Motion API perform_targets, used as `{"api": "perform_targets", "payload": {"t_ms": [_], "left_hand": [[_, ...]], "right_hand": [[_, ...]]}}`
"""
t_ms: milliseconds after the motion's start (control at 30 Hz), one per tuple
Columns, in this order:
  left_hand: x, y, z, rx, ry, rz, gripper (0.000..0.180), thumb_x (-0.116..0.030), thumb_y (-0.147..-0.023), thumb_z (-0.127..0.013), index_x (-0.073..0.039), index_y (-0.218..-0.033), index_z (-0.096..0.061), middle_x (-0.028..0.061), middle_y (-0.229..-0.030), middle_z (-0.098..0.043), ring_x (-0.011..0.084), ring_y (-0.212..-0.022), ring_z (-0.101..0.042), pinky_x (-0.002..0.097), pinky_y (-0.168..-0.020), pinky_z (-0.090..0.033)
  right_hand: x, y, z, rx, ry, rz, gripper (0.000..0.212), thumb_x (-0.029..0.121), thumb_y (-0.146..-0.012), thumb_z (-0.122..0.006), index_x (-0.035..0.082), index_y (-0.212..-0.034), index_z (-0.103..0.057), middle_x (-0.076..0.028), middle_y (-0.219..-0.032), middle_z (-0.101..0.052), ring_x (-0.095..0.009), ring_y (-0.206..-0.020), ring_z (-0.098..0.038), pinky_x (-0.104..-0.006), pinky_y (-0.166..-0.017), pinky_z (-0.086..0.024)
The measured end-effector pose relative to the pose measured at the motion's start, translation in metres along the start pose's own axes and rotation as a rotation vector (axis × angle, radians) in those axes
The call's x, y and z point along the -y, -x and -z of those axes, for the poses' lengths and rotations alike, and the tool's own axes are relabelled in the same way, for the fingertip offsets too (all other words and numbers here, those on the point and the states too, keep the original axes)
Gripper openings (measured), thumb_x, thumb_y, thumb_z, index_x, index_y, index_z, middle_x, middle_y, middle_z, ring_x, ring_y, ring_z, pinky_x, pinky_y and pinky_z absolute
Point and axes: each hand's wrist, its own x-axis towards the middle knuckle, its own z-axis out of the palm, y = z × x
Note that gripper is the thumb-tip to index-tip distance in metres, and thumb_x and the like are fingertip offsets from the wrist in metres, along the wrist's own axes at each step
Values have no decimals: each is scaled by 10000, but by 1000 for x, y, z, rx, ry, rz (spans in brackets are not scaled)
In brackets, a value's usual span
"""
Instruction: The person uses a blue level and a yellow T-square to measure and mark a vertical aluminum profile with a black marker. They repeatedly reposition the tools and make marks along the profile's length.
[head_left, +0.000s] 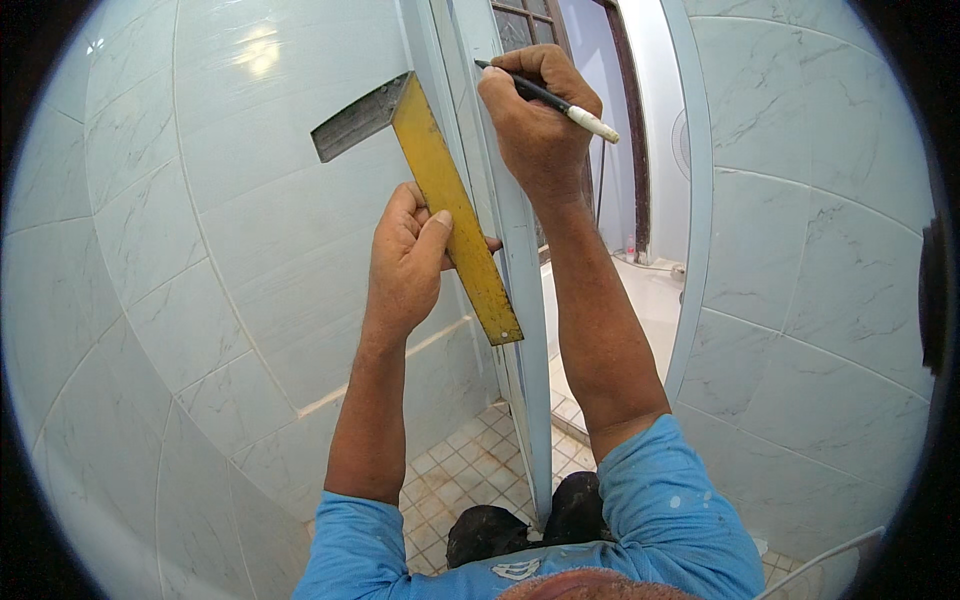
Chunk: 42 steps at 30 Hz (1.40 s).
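My left hand (408,255) grips a try square by its yellow blade (452,215), thumb on the face and fingers behind. The square's grey metal stock (355,118) points up to the left. Held tilted, the square is beside the edge of a light blue door (515,290); whether it touches is unclear. In my right hand (545,125) is a black marker (540,93) with a white end. Its tip is at the upper part of the door edge, though contact cannot be made out.
Marbled tile walls (765,240) stand on both sides. A light blue door frame (690,300) curves at the right, with a bright room beyond the opening. Small square tiles cover the floor (465,465). My dark-clad knees (487,532) are by the door's lower end.
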Motion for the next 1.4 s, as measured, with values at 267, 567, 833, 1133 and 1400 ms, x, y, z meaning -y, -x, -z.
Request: {"api": "perform_targets", "payload": {"t_ms": [267, 567, 833, 1133, 1400], "left_hand": [[-8, 1, -4, -23, -9, 23, 246, -82, -1121, -419, 61, -1314, -477, 280, -1020, -753, 340, -916, -839, 463, -784, -733], [-47, -31, 12, -93, -257, -81, 253, -167, -1108, -580, 50, -1232, -621, 150, -924, -750, 186, -727, -764, 327, -608, -648], [-85, -67, 14, 0, -474, -178, 349, -225, -1128, -597, 74, -1306, -626, 212, -995, -787, 205, -775, -787, 326, -676, -668], [-76, -63, 1, -1, -708, -162, 403, -228, -1147, -554, 116, -1358, -558, 322, -1047, -783, 343, -895, -842, 444, -742, -730], [-79, -64, -4, -54, -867, -146, 390, -195, -1143, -517, 132, -1352, -550, 356, -1063, -773, 361, -884, -841, 452, -736, -732]], "right_hand": [[6, -1, 3, -24, -28, -8, 39, 33, -911, -754, 19, -920, -719, -69, -783, -728, -106, -650, -712, -281, -572, -577], [34, 40, 54, -104, -56, -273, 37, 27, -963, -738, 32, -992, -715, -43, -844, -725, -65, -706, -676, -251, -621, -558], [99, 101, 95, -27, 10, -385, 66, -13, -1001, -721, 10, -1062, -718, -71, -917, -727, -83, -746, -651, -273, -656, -558], [115, 156, 99, 136, 105, -302, 292, 8, -899, -861, 35, -1154, -721, -139, -1015, -697, -239, -885, -719, -375, -714, -603], [110, 159, 91, 119, 100, -283, 345, -7, -833, -883, 46, -1130, -717, -136, -1003, -671, -241, -874, -703, -377, -670, -592]]}}
